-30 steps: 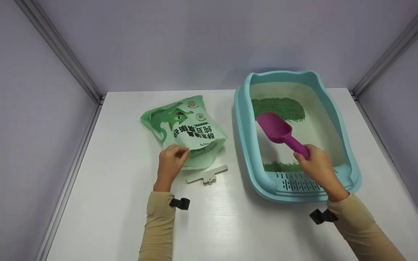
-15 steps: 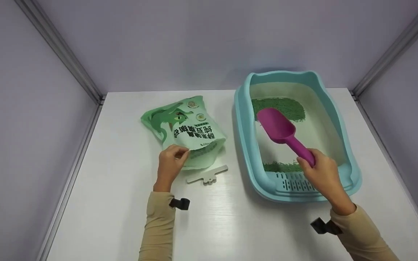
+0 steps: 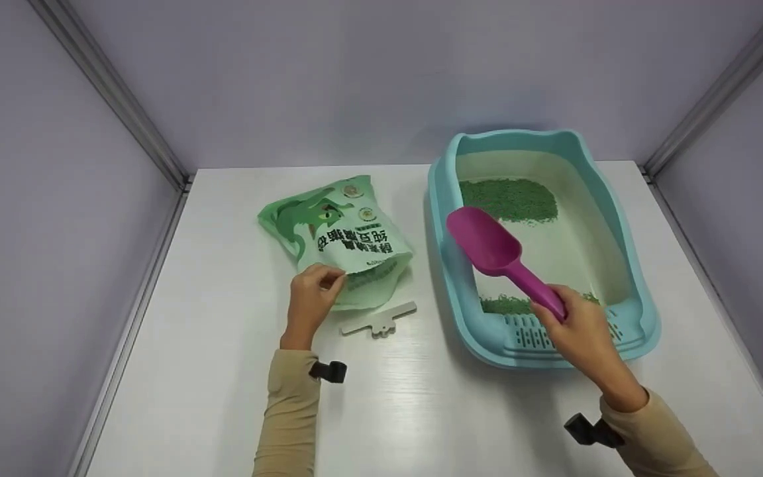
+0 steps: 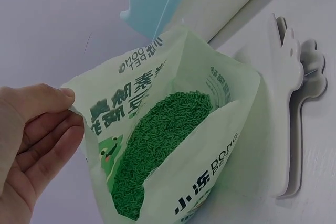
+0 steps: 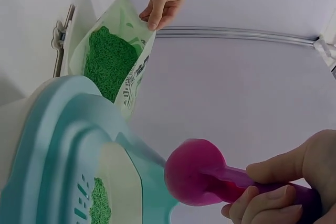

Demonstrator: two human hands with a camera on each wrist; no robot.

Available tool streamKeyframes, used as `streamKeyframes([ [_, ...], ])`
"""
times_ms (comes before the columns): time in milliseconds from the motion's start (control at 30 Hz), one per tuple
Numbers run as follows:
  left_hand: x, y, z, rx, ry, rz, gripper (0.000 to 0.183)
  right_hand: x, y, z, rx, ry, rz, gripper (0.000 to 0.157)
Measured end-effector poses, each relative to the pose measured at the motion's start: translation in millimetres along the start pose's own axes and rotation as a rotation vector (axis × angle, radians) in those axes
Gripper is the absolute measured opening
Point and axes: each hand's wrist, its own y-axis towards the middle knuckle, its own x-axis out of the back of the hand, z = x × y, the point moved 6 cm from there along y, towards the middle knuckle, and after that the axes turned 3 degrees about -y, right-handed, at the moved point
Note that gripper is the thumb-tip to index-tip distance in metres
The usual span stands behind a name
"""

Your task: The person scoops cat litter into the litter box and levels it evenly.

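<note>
My left hand point(image 3: 314, 301) pinches the rim of an opened green cat litter bag point(image 3: 348, 225) between thumb and fingers, holding its mouth apart. Inside the bag, green litter pellets point(image 4: 168, 129) show in the left wrist view. A magenta scoop point(image 3: 487, 242) is held by the handle in my right hand point(image 3: 580, 328), over the left wall of a light blue litter box point(image 3: 449, 258). No pellets show in the scoop's bowl in the head view. One patch of green litter point(image 3: 510, 199) lies at the box's far end, and a smaller one near its slotted step.
A pale grey clip point(image 3: 380, 321) lies on the white table point(image 3: 381, 411) in front of the bag's mouth. Grey-lilac walls point(image 3: 328, 86) enclose the table at the back and both sides. The box stands to the right of the bag.
My right hand has drawn the scoop back towards me, then left, from inside the box to above its left rim. My left hand and the bag have stayed put.
</note>
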Motion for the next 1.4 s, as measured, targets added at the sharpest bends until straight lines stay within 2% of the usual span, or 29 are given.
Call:
streamKeyframes([
  [467, 0.7, 0.8, -1.9, 0.000, 0.003, 0.001, 0.004, -31.7, -17.6, 6.7, 0.071, 0.046, 0.090, 0.028],
  [767, 0.9, 0.9, -0.8, 0.014, 0.009, -0.001, 0.005, -52.9, -28.4, 9.5, 0.059, 0.054, 0.198, 0.026],
  [1400, 0.3, 1.0, -0.5, 0.008, -0.012, -0.009, 0.004, -99.5, -49.6, 18.0, 0.174, 0.078, 0.362, 0.016],
])
